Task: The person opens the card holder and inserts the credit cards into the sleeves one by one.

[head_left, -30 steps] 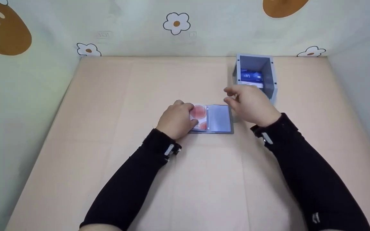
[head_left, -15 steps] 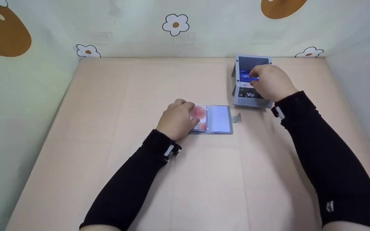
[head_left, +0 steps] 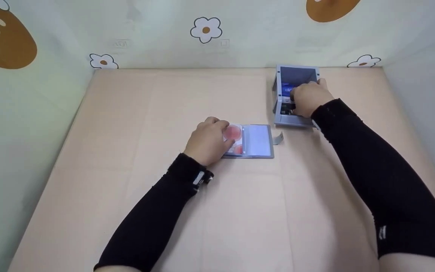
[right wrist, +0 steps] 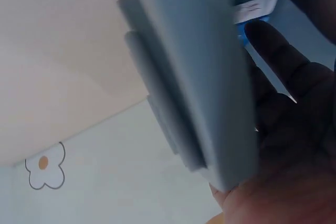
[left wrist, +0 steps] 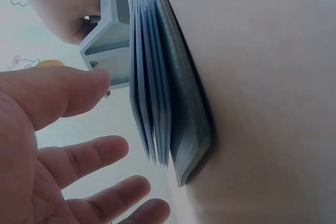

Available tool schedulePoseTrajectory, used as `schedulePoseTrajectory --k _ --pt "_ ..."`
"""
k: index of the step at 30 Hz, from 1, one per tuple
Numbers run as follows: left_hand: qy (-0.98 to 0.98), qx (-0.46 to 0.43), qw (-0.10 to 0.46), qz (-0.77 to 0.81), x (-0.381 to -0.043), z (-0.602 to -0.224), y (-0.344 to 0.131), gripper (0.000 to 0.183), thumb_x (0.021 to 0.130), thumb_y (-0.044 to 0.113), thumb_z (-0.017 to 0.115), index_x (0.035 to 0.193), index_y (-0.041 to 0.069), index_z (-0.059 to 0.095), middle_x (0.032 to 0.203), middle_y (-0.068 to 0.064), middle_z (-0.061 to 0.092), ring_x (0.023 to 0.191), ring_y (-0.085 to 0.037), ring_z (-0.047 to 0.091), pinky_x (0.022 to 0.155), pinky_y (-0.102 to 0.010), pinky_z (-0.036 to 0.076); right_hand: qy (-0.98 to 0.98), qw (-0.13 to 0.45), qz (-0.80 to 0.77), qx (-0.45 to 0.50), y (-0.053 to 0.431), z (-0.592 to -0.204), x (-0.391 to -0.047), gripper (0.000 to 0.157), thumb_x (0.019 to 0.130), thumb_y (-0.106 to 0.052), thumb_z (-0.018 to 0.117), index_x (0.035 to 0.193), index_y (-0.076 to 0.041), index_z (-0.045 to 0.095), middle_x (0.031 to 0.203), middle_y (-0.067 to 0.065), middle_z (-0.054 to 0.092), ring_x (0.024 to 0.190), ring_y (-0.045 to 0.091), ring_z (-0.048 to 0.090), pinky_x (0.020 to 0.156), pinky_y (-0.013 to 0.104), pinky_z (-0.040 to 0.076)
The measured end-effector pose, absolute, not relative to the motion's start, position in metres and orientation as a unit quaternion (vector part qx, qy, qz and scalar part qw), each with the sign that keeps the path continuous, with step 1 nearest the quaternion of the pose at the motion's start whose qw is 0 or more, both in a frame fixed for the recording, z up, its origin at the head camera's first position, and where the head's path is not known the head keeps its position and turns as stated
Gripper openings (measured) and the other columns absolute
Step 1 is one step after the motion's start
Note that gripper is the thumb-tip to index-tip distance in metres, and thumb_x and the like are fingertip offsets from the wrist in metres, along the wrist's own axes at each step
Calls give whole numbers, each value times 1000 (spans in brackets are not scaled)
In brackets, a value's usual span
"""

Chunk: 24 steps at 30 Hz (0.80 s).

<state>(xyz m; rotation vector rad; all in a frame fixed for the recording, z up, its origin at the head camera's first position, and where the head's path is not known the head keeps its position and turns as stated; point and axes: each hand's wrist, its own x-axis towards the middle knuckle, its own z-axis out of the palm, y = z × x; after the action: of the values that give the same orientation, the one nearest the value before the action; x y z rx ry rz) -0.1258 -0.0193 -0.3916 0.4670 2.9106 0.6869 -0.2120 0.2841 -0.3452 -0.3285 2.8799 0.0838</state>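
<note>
Grey storage box (head_left: 295, 121) now with the right hand (head_left: 310, 99) sunk lower inside, against hovering higher a moment ago, and the dark card (head_left: 286, 108) more covered; seemingly at the stage of reaching for a card. Blue card (head_left: 287, 90) just beside the knuckles. Right arm (head_left: 357, 155) stretched forward, thumb and nearest fingertip apart; impossible to tell of any hold. Left hand (head_left: 207, 141) unmoved, fingers loosely spread, resting at the left side of the card holder (head_left: 253, 148), grasping nothing apparent. Card holder lying open on the surface (head_left: 202, 211), nearer than the box, clear sleeve (head_left: 258, 136) exposed.
</note>
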Motion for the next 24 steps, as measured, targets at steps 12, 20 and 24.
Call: schedulePoseTrajectory --k 12,20,24 --pt "960 148 64 227 -126 -392 -19 52 98 39 72 142 10 65 144 -13 60 130 -35 59 112 -48 49 989 101 40 -104 286 -356 -215 20 88 -10 69 102 4 68 109 28 73 99 47 55 101 65 28" --pt "960 150 61 228 -125 -392 -19 52 99 38 71 141 9 66 143 -14 61 129 -35 60 110 -49 50 987 122 42 -96 286 -355 -218 24 90 -7 65 109 7 67 115 30 71 107 48 56 112 72 22" --pt "960 150 58 229 -126 -392 -18 51 98 39 72 140 9 66 143 -14 61 128 -36 60 110 -50 50 987 126 46 -92 286 -353 -218 28 91 -12 67 110 8 67 114 31 71 107 48 56 111 71 23"
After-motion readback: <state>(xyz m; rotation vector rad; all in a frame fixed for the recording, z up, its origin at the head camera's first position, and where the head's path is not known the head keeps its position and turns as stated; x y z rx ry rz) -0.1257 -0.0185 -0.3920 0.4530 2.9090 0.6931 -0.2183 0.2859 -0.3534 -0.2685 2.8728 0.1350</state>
